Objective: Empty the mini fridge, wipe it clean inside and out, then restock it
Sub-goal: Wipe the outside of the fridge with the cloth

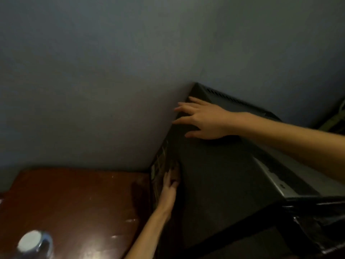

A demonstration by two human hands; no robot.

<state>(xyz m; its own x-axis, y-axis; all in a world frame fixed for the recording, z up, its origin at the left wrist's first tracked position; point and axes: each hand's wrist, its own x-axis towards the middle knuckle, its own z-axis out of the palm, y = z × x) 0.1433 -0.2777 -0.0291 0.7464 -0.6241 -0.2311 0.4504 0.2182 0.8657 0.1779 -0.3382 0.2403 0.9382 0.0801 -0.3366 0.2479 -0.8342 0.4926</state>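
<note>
The black mini fridge (pixel 220 176) fills the right half of the head view, standing against a blue-grey wall. My right hand (pixel 203 118) lies flat on its top near the back left corner, fingers spread and holding nothing. My left hand (pixel 170 182) reaches down along the fridge's left side, its fingers pressed at the left edge by some labels; whether it grips anything is unclear. No cloth shows in either hand. The fridge's inside is hidden.
A reddish-brown wooden table (pixel 74 206) stands directly left of the fridge, with a white-capped bottle (pixel 34 242) at its near left. A silver strip (pixel 276 180) runs along the fridge's right edge, above black plastic (pixel 317 227). The wall is close behind.
</note>
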